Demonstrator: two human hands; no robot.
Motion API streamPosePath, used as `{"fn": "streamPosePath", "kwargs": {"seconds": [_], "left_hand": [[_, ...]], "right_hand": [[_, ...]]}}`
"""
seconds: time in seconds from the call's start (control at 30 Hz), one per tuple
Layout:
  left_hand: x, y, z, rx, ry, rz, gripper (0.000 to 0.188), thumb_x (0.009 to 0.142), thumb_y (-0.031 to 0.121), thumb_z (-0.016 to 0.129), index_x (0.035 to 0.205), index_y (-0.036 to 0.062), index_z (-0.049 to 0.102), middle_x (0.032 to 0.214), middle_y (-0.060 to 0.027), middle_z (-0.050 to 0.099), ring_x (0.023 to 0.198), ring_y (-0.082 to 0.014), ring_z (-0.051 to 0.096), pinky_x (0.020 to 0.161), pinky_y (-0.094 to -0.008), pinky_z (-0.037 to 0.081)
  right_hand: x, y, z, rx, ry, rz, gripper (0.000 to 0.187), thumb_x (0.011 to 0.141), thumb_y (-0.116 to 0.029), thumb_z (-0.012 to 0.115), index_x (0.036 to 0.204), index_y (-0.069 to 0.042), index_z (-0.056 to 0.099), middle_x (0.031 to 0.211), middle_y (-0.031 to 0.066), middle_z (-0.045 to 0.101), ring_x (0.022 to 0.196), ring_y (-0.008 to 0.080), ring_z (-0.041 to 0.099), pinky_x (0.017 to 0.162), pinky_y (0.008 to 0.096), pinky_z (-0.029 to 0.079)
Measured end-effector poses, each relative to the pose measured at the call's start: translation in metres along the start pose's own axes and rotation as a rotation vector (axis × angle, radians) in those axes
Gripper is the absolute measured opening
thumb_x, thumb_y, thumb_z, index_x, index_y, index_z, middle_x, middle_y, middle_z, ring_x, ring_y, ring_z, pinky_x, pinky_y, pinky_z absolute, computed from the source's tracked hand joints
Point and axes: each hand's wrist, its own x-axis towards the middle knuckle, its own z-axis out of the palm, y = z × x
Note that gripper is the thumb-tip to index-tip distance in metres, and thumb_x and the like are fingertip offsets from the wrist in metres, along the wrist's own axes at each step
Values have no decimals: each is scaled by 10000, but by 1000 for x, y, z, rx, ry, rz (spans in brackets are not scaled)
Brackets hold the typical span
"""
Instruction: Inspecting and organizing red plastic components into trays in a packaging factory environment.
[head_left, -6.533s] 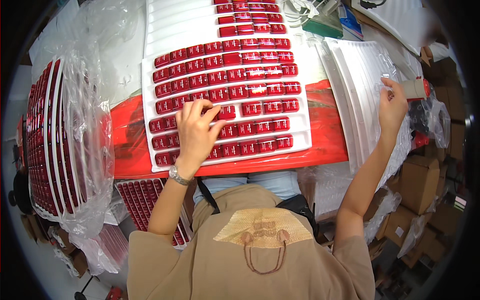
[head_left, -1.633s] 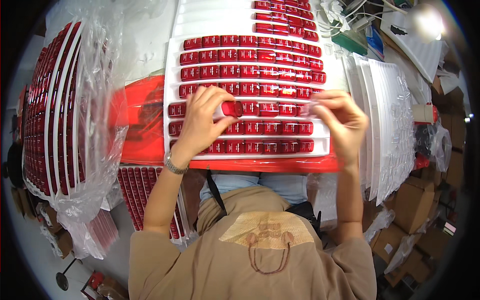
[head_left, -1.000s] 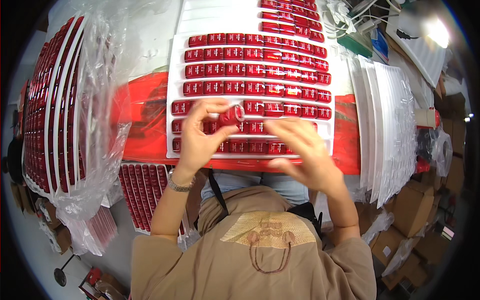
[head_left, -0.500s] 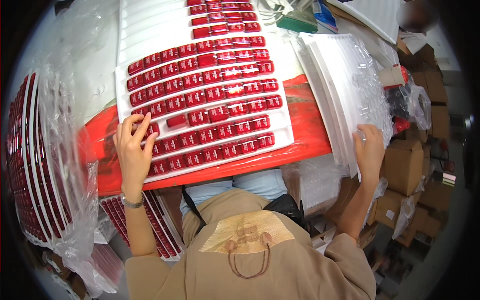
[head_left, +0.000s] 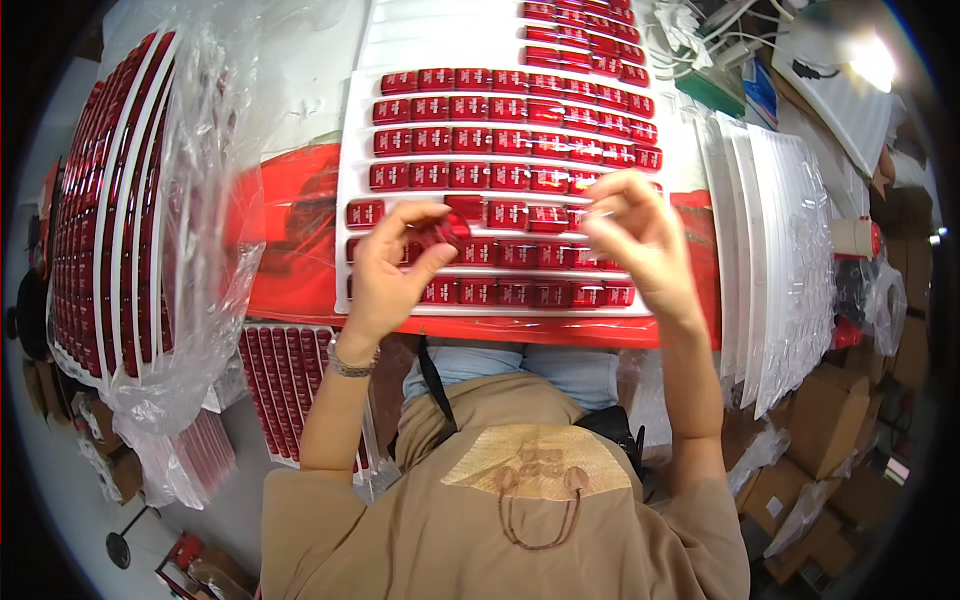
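Observation:
Rows of small glossy red block-shaped pieces (head_left: 508, 215) with pale print fill a white ridged tray (head_left: 354, 120) in front of me. Between the thumb and fingers of my left hand (head_left: 390, 265) is one red piece (head_left: 447, 230), held just above the lower left rows. Behind that hand, a row shows a gap between a piece at its left end and a plain-faced piece (head_left: 463, 207). My right hand (head_left: 645, 245) hovers over the tray's right side with bent fingers. Motion smears it, and whether it holds anything is unclear.
Plastic-wrapped trays of red pieces (head_left: 110, 220) stand at the left, with another filled tray (head_left: 285, 385) below the table edge. Stacked white trays (head_left: 775, 240) lean at the right. Red plastic sheeting (head_left: 300, 230) covers the near table. Cardboard boxes (head_left: 825, 420) sit at lower right.
My left hand has lifted a red piece from the tray's left side. My right hand has left the stacked white trays and come over the tray. The whole view has shifted leftward.

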Motion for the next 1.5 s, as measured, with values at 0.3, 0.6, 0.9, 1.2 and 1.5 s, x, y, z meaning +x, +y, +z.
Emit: {"fn": "streamPosePath", "kwargs": {"seconds": [0.3,0.6,0.9,1.2,1.5], "left_hand": [[-12,16,-15,404,-272,253,323,729,-3,708,1046,19,645,1016,-86,554,936,-212,572,816,-306,476],[7,10,-54,609,10,218,306,758,61,702,1056,33,637,964,-53,561,933,-199,547,822,-340,447],[27,5,-52,1261,-195,387,308,728,137,706,1027,78,656,969,-29,585,970,-204,524,861,-371,366],[29,-5,-56,1096,-179,338,282,705,85,721,979,63,658,922,-26,563,914,-200,531,810,-342,385],[24,11,-60,1089,-113,355,324,702,116,737,1013,67,666,998,-40,587,918,-198,542,832,-354,399]], "right_hand": [[39,14,64,-389,-459,44,409,656,-172,852,776,-37,486,697,15,523,653,84,488,573,248,418],[61,50,56,-1390,-186,-692,305,696,-262,768,840,-54,597,685,73,567,593,209,602,487,337,476],[73,50,55,-1372,-251,-543,165,760,-172,693,798,-41,600,691,109,620,641,257,636,539,363,496],[91,49,49,-1183,-270,-378,186,787,-216,683,811,-39,631,659,115,637,595,296,632,551,378,490],[66,37,14,-678,-46,6,230,927,-139,538,1109,-9,485,785,76,578,719,120,561,635,288,462]]}}
